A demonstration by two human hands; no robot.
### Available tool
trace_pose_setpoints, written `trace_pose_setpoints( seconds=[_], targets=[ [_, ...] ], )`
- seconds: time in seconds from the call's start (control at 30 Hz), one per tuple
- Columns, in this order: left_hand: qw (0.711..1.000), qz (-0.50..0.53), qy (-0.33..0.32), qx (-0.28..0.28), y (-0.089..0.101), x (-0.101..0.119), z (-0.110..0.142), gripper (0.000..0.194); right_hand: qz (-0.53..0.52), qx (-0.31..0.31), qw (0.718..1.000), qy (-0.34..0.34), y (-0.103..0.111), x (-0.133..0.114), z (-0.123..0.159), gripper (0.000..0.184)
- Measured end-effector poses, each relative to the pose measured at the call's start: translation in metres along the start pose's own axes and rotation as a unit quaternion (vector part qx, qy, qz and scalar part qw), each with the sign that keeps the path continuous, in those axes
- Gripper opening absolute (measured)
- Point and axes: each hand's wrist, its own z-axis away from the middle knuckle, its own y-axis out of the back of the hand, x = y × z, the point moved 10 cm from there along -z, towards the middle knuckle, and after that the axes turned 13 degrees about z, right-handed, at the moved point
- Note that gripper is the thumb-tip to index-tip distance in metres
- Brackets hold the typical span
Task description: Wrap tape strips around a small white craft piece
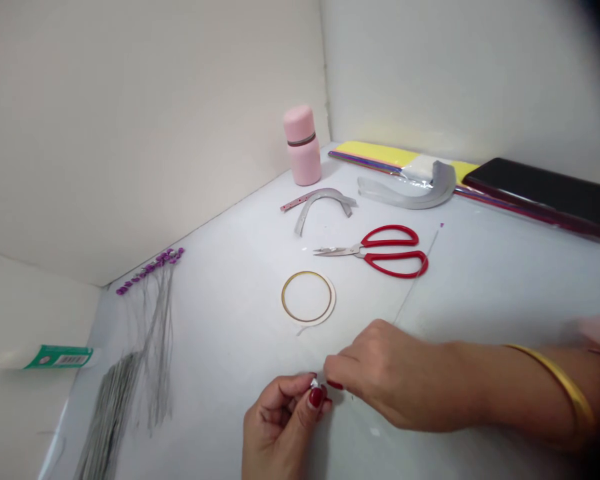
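Near the front of the table, my left hand [290, 423] is closed, with thumb and fingertips pinching a small silvery-white piece [315, 383]. My right hand [375, 373] is right beside it, its fingers curled in and almost touching the left fingertips. Whatever the right fingers hold, if anything, is hidden. A thin wire [416, 280] with a tiny purple tip [442, 225] runs behind the right hand; I cannot tell whether that hand holds it. Just beyond the hands lies a roll of narrow white tape [333, 300], its loose end toward me. Red-handled scissors [340, 252] rest behind the tape.
At left are purple-tipped wire stems [155, 267], a bundle of grey wires [111, 407] and a green-and-white tube [60, 357]. Toward the back stand a pink bottle [305, 157], curved strips [325, 193], a bent clear-grey strip [410, 197], coloured sheets [380, 152] and a black case [545, 193].
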Motion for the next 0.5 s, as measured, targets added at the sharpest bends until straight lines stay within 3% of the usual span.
trace_pose_setpoints(
  seconds=[0.5],
  targets=[
    [1.0, -0.026, -0.017, 0.004, -0.002, 0.0045, 0.0024, 0.024, -0.061, 0.003, 0.998, 0.0, -0.0043, 0.0005, -0.0004, 0.014]
  ],
)
